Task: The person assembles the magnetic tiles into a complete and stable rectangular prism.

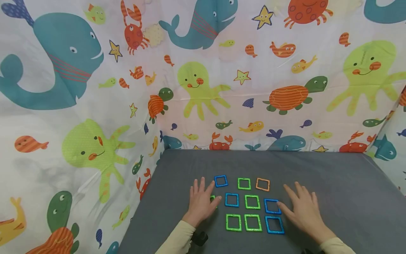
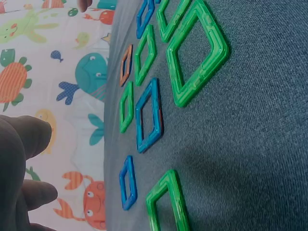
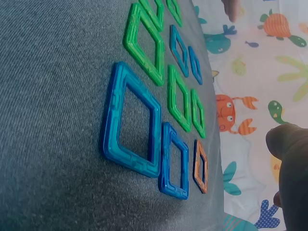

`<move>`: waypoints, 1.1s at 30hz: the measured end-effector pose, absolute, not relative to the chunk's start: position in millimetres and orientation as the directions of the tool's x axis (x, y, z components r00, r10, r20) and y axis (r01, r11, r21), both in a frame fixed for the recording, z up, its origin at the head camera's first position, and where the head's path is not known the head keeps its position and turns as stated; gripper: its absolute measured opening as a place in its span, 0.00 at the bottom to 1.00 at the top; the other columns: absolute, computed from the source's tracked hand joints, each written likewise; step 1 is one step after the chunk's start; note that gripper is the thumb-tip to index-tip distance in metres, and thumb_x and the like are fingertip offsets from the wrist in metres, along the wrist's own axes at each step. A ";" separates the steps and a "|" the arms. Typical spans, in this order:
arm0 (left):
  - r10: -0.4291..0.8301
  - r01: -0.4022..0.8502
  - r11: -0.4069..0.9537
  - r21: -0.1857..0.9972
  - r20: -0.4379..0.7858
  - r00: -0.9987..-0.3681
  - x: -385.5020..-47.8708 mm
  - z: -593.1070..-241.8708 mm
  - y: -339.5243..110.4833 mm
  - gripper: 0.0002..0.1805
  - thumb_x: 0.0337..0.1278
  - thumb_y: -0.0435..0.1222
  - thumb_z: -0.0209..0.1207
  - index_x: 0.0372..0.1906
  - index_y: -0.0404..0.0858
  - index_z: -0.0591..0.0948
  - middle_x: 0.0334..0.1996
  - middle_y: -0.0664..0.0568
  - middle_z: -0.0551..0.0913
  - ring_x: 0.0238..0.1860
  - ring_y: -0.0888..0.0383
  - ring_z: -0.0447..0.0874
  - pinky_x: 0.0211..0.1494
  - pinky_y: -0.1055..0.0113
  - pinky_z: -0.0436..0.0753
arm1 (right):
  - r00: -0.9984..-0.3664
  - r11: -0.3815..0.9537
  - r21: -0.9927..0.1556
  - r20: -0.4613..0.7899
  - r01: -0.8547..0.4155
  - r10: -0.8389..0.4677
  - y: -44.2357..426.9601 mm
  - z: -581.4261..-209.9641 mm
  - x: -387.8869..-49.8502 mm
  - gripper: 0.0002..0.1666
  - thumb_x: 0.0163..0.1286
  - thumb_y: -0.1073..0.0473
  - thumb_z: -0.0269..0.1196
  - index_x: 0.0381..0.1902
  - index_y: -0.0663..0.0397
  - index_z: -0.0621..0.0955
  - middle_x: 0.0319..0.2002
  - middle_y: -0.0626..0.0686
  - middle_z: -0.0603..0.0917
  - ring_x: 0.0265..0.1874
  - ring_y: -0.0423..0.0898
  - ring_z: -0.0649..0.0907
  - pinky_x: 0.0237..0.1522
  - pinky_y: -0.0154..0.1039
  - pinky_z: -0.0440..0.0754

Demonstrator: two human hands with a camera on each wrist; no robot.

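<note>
Square magnetic tile frames lie flat in rough rows. The back row holds a blue tile (image 1: 222, 185), a green tile (image 1: 244, 189) and an orange tile (image 1: 262, 190). Several more blue and green ones lie nearer, among them a large green tile (image 2: 203, 76) and a large blue tile (image 3: 112, 110). My left hand (image 1: 201, 203) is spread at the left of the rows, partly covering a green tile. My right hand (image 1: 302, 213) is spread at the right; its thumb overlaps the edge of a blue tile (image 1: 272, 212) in the head view, contact unclear. Neither hand holds anything.
The tiles lie on a grey cloth-covered table (image 1: 187, 162). Behind it and on the left hangs a white curtain (image 1: 219, 102) printed with sea animals. A black device (image 1: 200, 239) sits at my left wrist.
</note>
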State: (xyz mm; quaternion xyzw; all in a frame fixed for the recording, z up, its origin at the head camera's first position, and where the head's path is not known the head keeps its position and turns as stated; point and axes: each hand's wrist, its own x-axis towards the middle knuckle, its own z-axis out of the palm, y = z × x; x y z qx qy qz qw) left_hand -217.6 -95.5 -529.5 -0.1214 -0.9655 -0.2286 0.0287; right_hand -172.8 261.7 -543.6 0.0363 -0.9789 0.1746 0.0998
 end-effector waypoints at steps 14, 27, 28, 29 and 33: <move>0.284 0.336 0.865 0.371 0.190 -0.940 -228.7 -544.6 -67.7 0.31 0.63 0.50 0.63 0.69 0.44 0.77 0.66 0.38 0.76 0.68 0.38 0.72 0.71 0.37 0.69 | -0.965 0.920 -0.348 0.243 -0.180 -0.097 233.8 -547.7 -180.1 0.41 0.66 0.41 0.69 0.70 0.58 0.75 0.70 0.77 0.67 0.67 0.79 0.67 0.64 0.81 0.55; 0.377 0.388 0.848 0.360 0.103 -0.920 -236.4 -555.8 -45.5 0.29 0.57 0.44 0.68 0.65 0.44 0.80 0.56 0.44 0.81 0.54 0.45 0.79 0.57 0.49 0.79 | -0.919 0.872 -0.330 0.285 -0.362 -0.274 197.2 -555.0 -194.5 0.32 0.62 0.59 0.74 0.64 0.56 0.80 0.62 0.67 0.80 0.61 0.67 0.79 0.63 0.79 0.64; 0.383 0.391 0.851 0.350 0.095 -0.919 -236.7 -557.3 -44.5 0.29 0.57 0.44 0.68 0.65 0.44 0.80 0.56 0.44 0.81 0.54 0.46 0.79 0.57 0.49 0.79 | -0.917 0.864 -0.338 0.275 -0.373 -0.288 194.2 -555.6 -195.5 0.31 0.62 0.60 0.73 0.63 0.56 0.81 0.62 0.66 0.80 0.61 0.66 0.80 0.64 0.78 0.64; 0.388 0.394 0.853 0.342 0.089 -0.918 -237.0 -558.7 -43.6 0.29 0.56 0.43 0.69 0.65 0.44 0.80 0.55 0.45 0.81 0.53 0.46 0.79 0.56 0.50 0.80 | -0.915 0.858 -0.343 0.266 -0.382 -0.302 191.3 -556.3 -196.9 0.29 0.62 0.61 0.73 0.62 0.56 0.81 0.61 0.66 0.81 0.61 0.66 0.80 0.64 0.77 0.65; 0.405 0.411 0.859 0.306 0.084 -0.910 -238.2 -561.5 -40.0 0.28 0.54 0.42 0.70 0.63 0.44 0.82 0.55 0.46 0.81 0.53 0.47 0.79 0.55 0.50 0.80 | -0.909 0.841 -0.353 0.235 -0.411 -0.345 182.4 -557.8 -201.4 0.26 0.62 0.64 0.72 0.59 0.55 0.83 0.59 0.63 0.82 0.60 0.64 0.80 0.66 0.74 0.66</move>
